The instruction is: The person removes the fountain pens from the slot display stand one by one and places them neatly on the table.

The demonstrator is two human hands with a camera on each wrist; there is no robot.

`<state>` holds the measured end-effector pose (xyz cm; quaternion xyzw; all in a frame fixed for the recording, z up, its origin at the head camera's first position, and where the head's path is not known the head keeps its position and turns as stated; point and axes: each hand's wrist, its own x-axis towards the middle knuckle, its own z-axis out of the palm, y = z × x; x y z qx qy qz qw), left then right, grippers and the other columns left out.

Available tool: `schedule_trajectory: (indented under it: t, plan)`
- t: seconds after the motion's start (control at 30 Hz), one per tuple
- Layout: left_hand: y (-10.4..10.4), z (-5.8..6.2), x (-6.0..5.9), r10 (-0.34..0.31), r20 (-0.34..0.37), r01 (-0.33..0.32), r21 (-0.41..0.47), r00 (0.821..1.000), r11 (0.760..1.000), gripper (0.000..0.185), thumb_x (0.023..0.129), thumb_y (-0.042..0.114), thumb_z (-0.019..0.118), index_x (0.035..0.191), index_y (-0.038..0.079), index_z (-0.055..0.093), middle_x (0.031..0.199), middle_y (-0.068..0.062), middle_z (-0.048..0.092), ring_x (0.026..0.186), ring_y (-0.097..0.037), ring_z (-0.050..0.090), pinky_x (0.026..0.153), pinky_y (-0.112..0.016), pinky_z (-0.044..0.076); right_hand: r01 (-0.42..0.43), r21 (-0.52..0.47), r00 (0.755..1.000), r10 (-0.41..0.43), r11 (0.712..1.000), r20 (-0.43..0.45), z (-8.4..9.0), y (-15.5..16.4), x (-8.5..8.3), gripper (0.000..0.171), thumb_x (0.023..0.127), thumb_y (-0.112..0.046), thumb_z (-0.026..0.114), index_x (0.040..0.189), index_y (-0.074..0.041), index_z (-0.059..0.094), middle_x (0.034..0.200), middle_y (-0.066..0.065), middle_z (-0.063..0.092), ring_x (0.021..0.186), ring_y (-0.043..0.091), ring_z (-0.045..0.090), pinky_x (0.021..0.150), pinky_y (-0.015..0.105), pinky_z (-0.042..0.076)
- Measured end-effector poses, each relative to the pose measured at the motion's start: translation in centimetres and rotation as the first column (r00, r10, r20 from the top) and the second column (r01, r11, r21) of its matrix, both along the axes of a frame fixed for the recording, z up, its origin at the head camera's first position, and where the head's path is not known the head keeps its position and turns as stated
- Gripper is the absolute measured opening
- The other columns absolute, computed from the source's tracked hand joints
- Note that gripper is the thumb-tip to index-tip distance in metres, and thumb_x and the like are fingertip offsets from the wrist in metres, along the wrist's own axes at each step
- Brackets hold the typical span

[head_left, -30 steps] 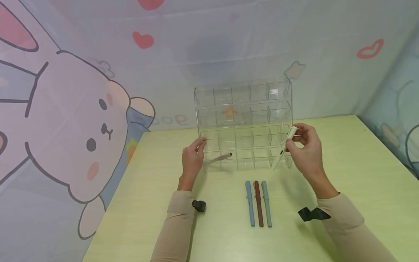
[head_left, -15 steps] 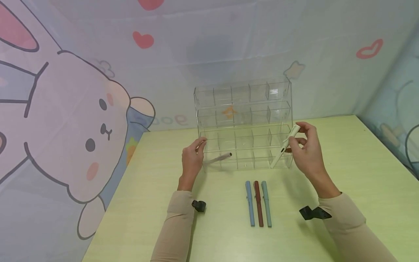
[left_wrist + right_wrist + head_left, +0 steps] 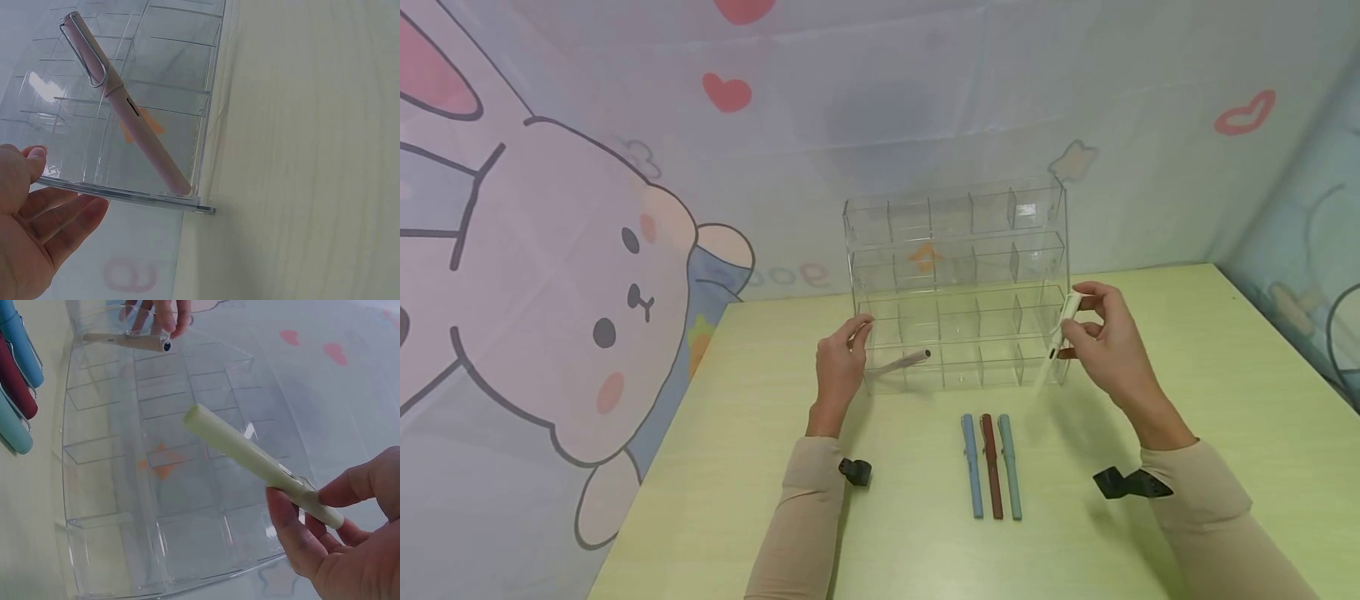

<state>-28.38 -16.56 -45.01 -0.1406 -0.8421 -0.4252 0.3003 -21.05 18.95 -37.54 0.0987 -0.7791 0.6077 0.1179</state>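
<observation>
one pale pen (image 3: 250,456), pinched in fingers of right hand (image 3: 1105,337) by the right end of a clear rack (image 3: 958,321), whose left side the fingers of left hand (image 3: 841,362) grip; at near left, one pink pen (image 3: 127,110).

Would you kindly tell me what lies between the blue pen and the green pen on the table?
The dark red pen lies between the blue pen and the green pen, as the head view shows.

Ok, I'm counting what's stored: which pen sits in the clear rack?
The pink pen, leaning low in the rack; the blue pen, red pen and green pen lie on the table, and the right hand holds the white pen.
</observation>
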Motion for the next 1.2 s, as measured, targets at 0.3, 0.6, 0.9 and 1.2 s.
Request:
schedule_trajectory:
  t: [0.3,0.6,0.9,1.2]
  plan:
    - [0.0,0.1,0.1,-0.002,0.022,0.003,-0.001,1.000,1.000,0.022,0.103,0.020,0.059,0.113,0.006,0.073,0.107,-0.013,0.074,0.090,-0.035,0.073,0.039,-0.020,0.024,-0.079,0.038,0.993,0.076,0.996,0.090,0.5,0.8,0.2,0.046,0.103,0.001,0.046,0.145,0.006,0.028,0.127,0.025,0.043,0.087,0.007,0.065,0.071,0.031,0.058]
    - [0.0,0.0,0.1,0.005,0.007,-0.005,-0.003,1.000,1.000,0.019,0.102,0.019,0.061,0.112,0.008,0.074,0.105,-0.011,0.075,0.090,-0.033,0.073,0.039,-0.023,0.026,-0.134,0.018,0.983,0.131,0.991,0.131,0.2,1.1,-0.1,0.047,0.102,0.002,0.050,0.145,0.008,0.029,0.128,0.024,0.043,0.091,0.007,0.065,0.072,0.034,0.058]
    - [0.0,0.0,0.0,0.009,0.006,-0.009,-0.006,1.000,1.000,0.021,0.103,0.020,0.060,0.112,0.007,0.074,0.106,-0.011,0.075,0.091,-0.033,0.073,0.040,-0.025,0.027,-0.202,0.008,0.952,0.194,0.979,0.235,-0.3,1.5,-0.6,0.052,0.100,0.007,0.053,0.146,0.011,0.028,0.139,0.031,0.035,0.098,0.013,0.060,0.074,0.037,0.058]
    - [0.0,0.0,0.0,0.013,0.003,-0.013,-0.006,1.000,1.000,0.020,0.102,0.019,0.061,0.112,0.008,0.074,0.105,-0.011,0.075,0.090,-0.034,0.073,0.040,-0.024,0.028,-0.318,0.024,0.877,0.284,0.948,0.388,-1.0,1.8,-0.9,0.051,0.100,0.008,0.051,0.143,0.016,0.025,0.136,0.036,0.034,0.097,0.028,0.057,0.073,0.041,0.058]
